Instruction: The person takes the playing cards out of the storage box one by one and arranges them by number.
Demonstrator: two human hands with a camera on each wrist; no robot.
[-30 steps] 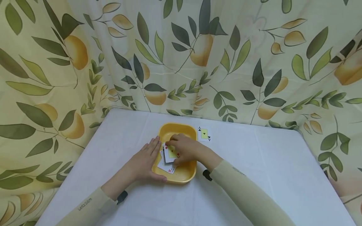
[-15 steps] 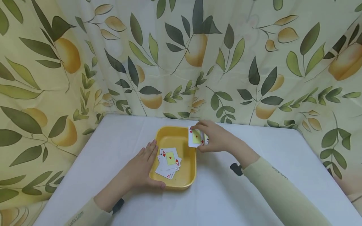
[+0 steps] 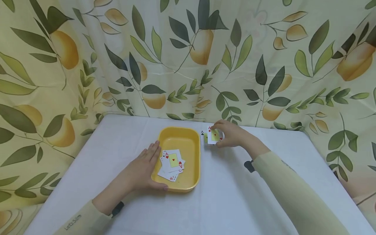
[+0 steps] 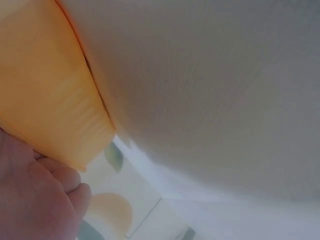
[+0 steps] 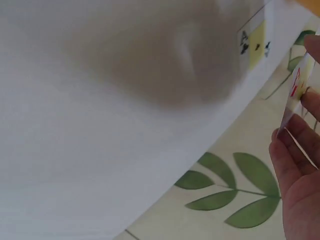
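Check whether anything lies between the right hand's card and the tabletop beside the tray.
Yes: the ace of clubs lies on the tabletop, partly hidden by the ace of diamonds in the right hand. Nothing else visible intervenes.

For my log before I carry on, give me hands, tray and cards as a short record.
right hand: holds the ace of diamonds above the table
left hand: against the left side of the yellow tray, thumb at its near edge
in tray: loose pile of cards, ace of hearts on top
right of tray: black ace on the table, partly hidden in head view
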